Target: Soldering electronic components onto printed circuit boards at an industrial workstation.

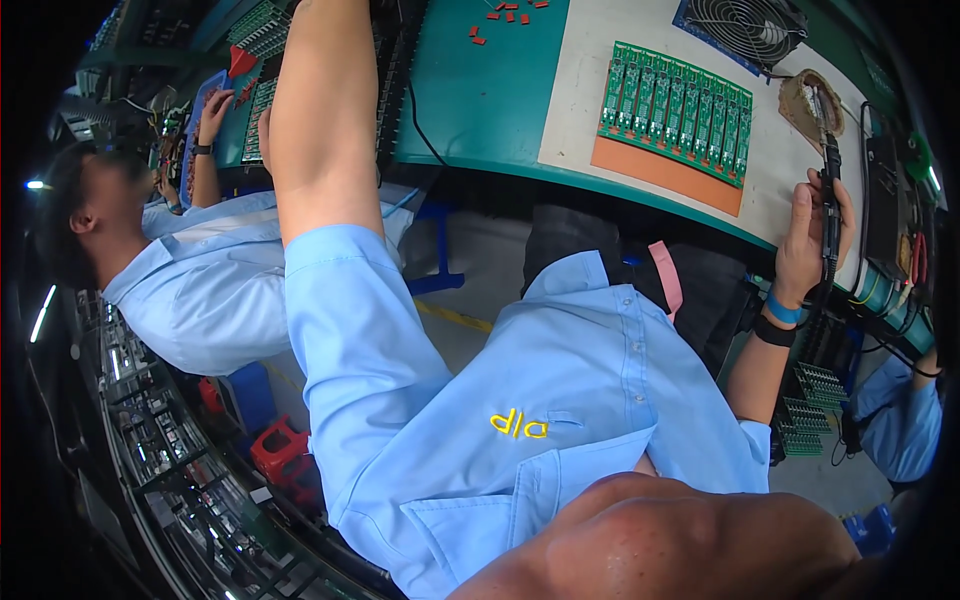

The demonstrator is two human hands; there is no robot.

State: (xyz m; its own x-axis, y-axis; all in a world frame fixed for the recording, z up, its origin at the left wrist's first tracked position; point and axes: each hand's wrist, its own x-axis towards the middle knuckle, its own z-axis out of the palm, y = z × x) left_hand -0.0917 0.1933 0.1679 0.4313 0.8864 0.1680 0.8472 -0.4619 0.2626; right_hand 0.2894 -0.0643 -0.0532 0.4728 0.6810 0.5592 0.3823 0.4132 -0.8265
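My right hand (808, 235) is closed round the black handle of a soldering iron (830, 185) at the right of the bench. The iron's front end lies over a worn tan holder (793, 104). A blue strap and a black band circle that wrist. Left of this hand, a panel of several narrow green circuit boards (678, 115) rests partly on an orange-brown pad (660, 180). My left arm (325, 120) stretches up past the top edge, so the left hand is out of sight.
A fan (745, 28) stands behind the boards. Small red parts (505, 16) lie on the green mat (480, 100). A black box (882, 195) is at the right. On the left, a co-worker (200, 280) reaches toward a blue tray (190, 150); another person's sleeve (900, 415) shows lower right.
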